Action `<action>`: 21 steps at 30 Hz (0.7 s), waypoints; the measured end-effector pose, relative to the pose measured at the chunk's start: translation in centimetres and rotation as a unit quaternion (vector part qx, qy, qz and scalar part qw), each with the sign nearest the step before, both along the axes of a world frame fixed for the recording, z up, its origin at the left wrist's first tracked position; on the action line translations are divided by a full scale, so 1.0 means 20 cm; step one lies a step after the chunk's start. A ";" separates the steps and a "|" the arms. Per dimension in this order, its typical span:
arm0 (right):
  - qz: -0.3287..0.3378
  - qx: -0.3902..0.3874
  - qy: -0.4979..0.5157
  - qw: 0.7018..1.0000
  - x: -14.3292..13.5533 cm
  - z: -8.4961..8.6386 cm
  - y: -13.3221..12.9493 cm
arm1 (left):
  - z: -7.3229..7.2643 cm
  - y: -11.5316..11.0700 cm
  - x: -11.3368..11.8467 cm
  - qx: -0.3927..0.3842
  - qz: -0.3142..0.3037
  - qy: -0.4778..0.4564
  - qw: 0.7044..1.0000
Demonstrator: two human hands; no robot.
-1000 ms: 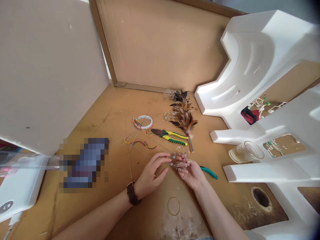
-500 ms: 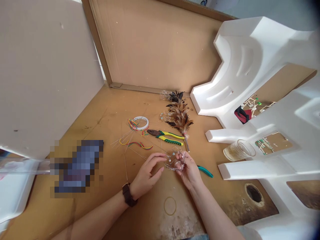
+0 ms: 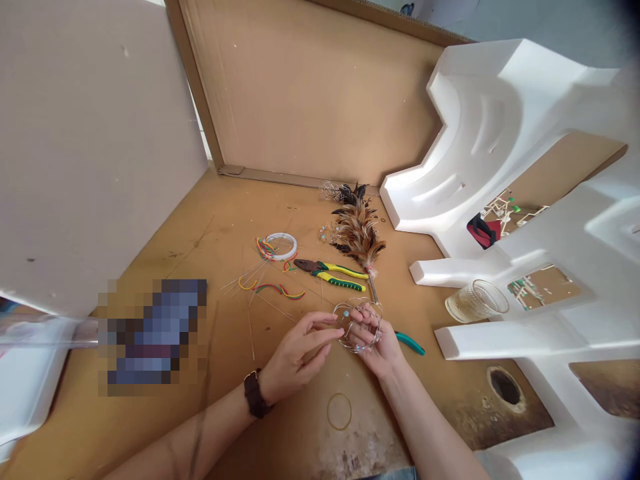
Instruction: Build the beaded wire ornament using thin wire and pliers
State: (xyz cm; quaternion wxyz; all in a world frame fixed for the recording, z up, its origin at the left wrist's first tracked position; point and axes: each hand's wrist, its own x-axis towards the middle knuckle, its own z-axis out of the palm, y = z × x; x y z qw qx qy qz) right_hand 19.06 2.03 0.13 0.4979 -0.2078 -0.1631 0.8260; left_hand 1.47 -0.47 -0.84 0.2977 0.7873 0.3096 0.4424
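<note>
My right hand (image 3: pixel 381 340) holds up a beaded wire bracelet (image 3: pixel 358 348), its thin silvery loops lying around the curled fingers. A pale blue bead (image 3: pixel 346 313) shows on the left side of the loops. My left hand (image 3: pixel 303 347), with a dark watch on the wrist, has its fingers stretched out and its tips at the bracelet's left edge; whether they touch the wire I cannot tell. Just beyond the hands lie pliers (image 3: pixel 330 275) with yellow and green handles. A teal handle (image 3: pixel 410 343) sticks out behind my right hand.
A feather duster (image 3: pixel 360 230) lies at the back beside tangled beaded wire (image 3: pixel 330 232). Left of it are a white ring (image 3: pixel 295 247) and coloured cords (image 3: pixel 270 289). A glass (image 3: pixel 475 301) stands among white moulded frames (image 3: pixel 495 340). A thin yellow hoop (image 3: pixel 329 421) lies in front.
The bracelet has turned in my right hand, so its loops now face more openly. My left fingers have straightened and moved slightly right, up to its edge.
</note>
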 end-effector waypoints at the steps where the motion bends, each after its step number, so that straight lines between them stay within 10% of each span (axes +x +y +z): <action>1: 0.001 -0.003 0.003 1.000 0.00 0.00 0.00 | 0.00 0.00 0.00 0.004 -0.001 0.001 1.000; 21: 0.007 -0.021 0.037 0.999 0.01 -0.01 0.00 | 0.02 -0.01 0.00 -0.001 -0.015 0.017 1.000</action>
